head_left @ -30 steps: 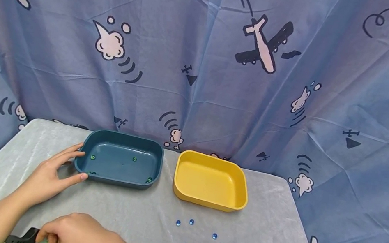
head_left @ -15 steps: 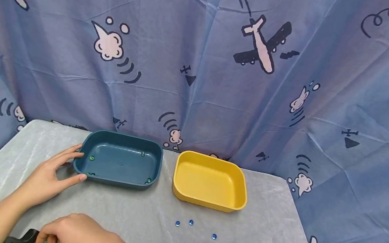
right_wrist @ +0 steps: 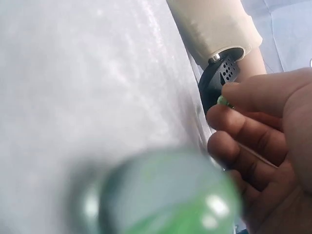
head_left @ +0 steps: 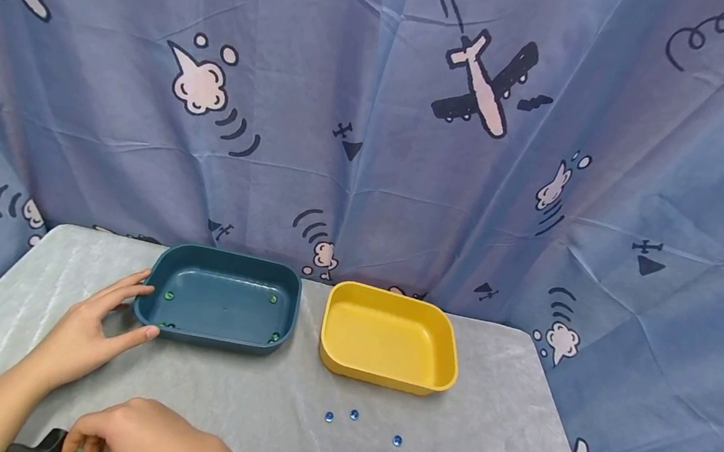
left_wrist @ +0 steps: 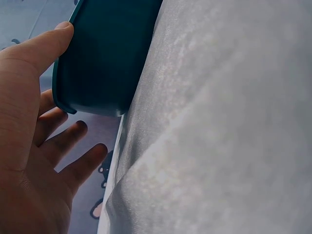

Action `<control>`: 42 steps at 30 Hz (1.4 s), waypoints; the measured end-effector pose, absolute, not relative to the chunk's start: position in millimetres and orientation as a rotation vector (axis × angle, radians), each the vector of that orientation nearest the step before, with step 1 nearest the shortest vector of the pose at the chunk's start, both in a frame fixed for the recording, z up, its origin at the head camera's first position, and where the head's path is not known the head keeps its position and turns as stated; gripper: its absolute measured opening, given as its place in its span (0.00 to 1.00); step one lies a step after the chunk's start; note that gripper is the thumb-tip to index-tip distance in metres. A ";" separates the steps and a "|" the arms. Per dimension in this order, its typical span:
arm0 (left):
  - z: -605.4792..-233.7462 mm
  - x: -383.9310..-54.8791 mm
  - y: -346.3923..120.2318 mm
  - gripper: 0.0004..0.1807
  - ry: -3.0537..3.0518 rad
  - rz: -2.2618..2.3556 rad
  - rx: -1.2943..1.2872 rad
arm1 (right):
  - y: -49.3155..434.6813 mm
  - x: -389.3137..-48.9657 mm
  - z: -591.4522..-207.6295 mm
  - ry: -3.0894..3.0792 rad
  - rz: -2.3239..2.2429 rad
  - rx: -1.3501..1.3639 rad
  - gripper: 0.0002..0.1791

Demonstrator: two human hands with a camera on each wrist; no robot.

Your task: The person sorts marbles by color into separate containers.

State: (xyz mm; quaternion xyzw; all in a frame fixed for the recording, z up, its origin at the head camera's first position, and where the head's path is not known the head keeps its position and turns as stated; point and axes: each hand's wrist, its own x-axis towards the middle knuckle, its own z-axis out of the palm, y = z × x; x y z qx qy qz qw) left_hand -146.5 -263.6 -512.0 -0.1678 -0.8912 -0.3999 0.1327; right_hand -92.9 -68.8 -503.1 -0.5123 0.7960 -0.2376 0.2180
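Note:
My left hand (head_left: 83, 341) rests at the left end of the teal tray (head_left: 207, 342), fingers on its side and thumb at the front corner. In the left wrist view, the thumb tip lies on the rim and the fingers stretch out fairly straight. Several green marbles (head_left: 169, 295) lie in the tray. Low in the head view, my right hand (head_left: 147, 439) pinches a small green marble (right_wrist: 223, 101) between thumb and index finger, mostly hidden by the fingertips. Another green glass marble (right_wrist: 170, 200) looms large and blurred in the right wrist view.
Right of the teal tray stands a yellow tray (head_left: 385, 378) with nothing in it. Several blue marbles (head_left: 397, 441) are scattered before it on the grey cloth-covered table (head_left: 497, 399). A blue patterned curtain (head_left: 283, 91) hangs behind. A black device (head_left: 41, 446) sits at my left wrist.
One green marble in the teal tray has rolled right, along the back and toward the right end. Both hands stay nearly where they were.

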 end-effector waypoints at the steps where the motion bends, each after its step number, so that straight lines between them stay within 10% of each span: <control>1: -511.9 -146.3 -263.7 0.35 -2.587 -1.158 -0.486 | -68.7 -92.3 -502.1 2.209 -0.652 -1.439 0.10; 42: -513.8 -146.8 -262.1 0.35 -2.608 -1.133 -0.453 | 14.0 -146.1 -448.5 2.457 -1.431 -1.249 0.03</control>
